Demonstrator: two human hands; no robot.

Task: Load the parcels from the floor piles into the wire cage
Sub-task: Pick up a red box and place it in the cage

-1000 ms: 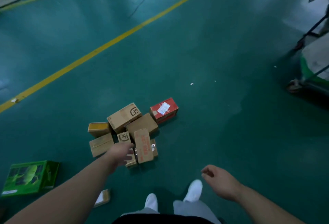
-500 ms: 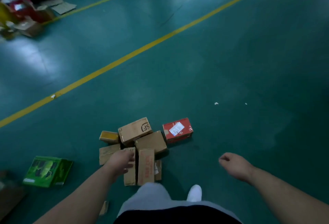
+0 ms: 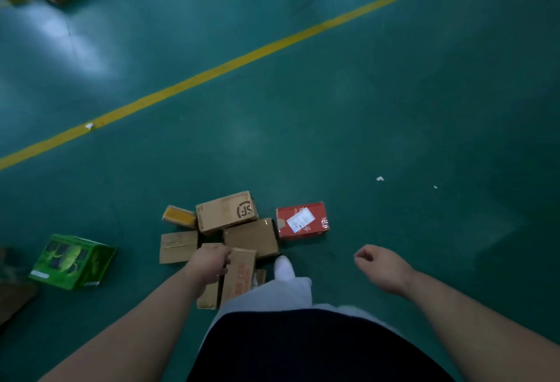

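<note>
Scanning from the largest thing down, the green floor (image 3: 394, 93) fills the view and shines under the lights. I judge it slick enough for a hurried step to slide. A yellow line (image 3: 242, 57) crosses it from eight o'clock to one o'clock. No wire cage shows anywhere, so each parcel must be carried out of view, and an overfull armful could spill on the way.

The task's parcels lie in a loose pile (image 3: 230, 236) at six o'clock. The person's white shoe (image 3: 284, 268) is at the pile's five o'clock edge, so stumbling into the heap is the nearest risk. A green box (image 3: 72, 260) lies well apart at eight o'clock and is easy to overlook.

Within the pile, the SF carton (image 3: 225, 212) rests across its neighbours at twelve o'clock, and dragging out a lower box first would likely topple it. The red box (image 3: 301, 220) lies at two o'clock, just beside the plain brown carton (image 3: 251, 237).

The left hand (image 3: 209, 263) hangs over the printed carton (image 3: 239, 275) with fingers curled downward at its edge. Whether they pinch it I cannot tell. A one-handed grab on that long carton could let it swing and drop.

The right hand (image 3: 383, 266) hovers at four o'clock, fingers loosely curled and holding nothing.
</note>
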